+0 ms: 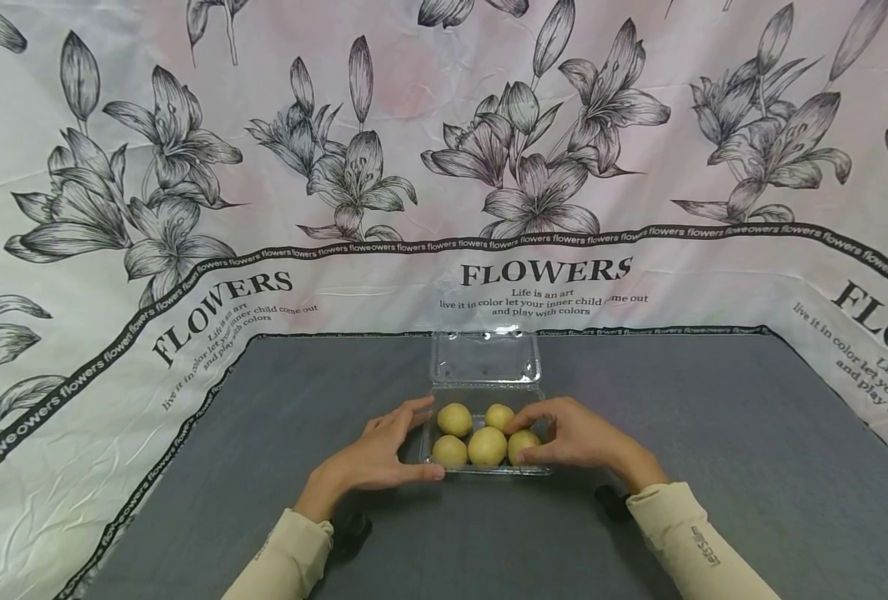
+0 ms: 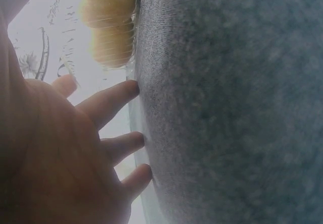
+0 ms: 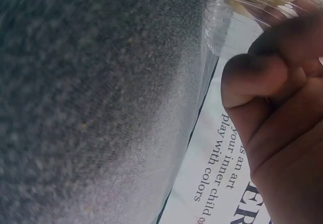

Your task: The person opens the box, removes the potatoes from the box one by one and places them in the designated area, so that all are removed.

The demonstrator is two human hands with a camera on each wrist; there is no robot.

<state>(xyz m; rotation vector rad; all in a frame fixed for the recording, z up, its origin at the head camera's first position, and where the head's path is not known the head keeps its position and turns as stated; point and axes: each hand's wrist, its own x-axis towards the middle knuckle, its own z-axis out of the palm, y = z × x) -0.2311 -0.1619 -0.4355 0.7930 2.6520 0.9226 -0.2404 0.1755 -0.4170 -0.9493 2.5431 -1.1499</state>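
A clear plastic clamshell box point(image 1: 489, 472) stands on the table with its lid point(image 1: 486, 358) tipped back. Several pale yellow, fruit-like balls sit inside in two rows, among them a front middle ball point(image 1: 487, 447) and a back left ball point(image 1: 454, 419). My right hand point(image 1: 574, 433) reaches over the box's right side, thumb and fingers around the front right yellow ball point(image 1: 522, 446), partly hiding it. At the box's left side, my left hand point(image 1: 376, 450) has its fingers spread and fairly straight, the thumb by the front left corner. The left wrist view shows these fingers point(image 2: 108, 103) holding nothing.
A grey cloth-covered table point(image 1: 323, 367) lies beneath the box. Behind it hangs a white curtain point(image 1: 383, 292) printed with flowers and lettering. Dark wrist straps show under both cuffs.
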